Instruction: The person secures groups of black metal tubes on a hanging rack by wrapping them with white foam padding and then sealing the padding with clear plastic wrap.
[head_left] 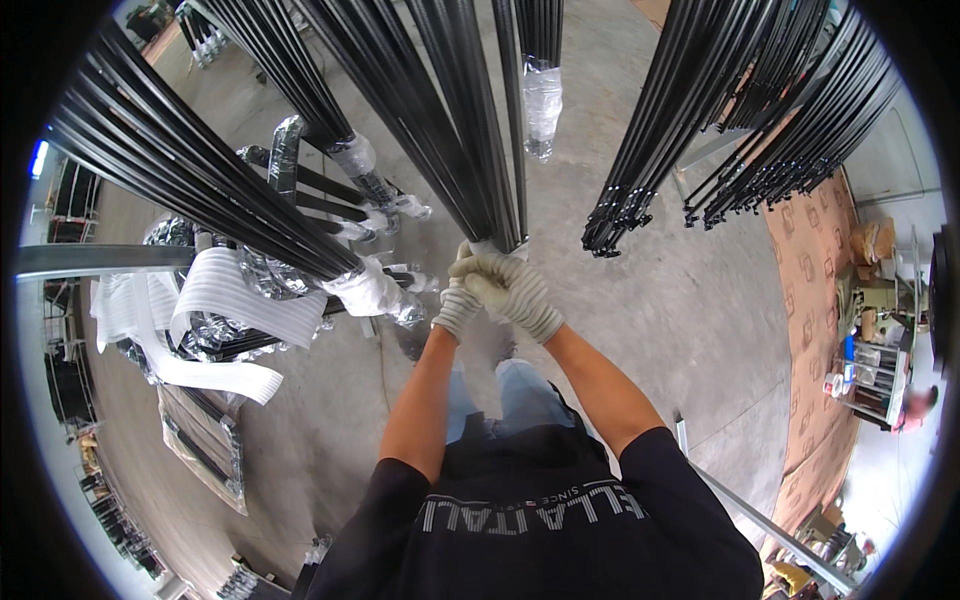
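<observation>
A worker's gloved left hand point(463, 290) and right hand point(518, 288) press together at the near end of a bundle of black rods point(455, 165) above a concrete floor point(680, 330); whether they pinch anything cannot be told. White foam point(245, 300) lies to the left.

Black short-sleeved T-shirt point(580, 560) with pale lettering point(480, 517), light-blue trousers point(528, 395), off-white knit gloves point(508, 285) with ribbed cuffs point(540, 318)

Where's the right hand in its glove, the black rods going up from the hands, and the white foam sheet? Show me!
Right gloved hand point(512, 290): head view, on the back of the hand.
Black rods point(471, 130): head view, partway along their length.
White foam sheet point(246, 298): head view, on its broad ribbed face.
</observation>
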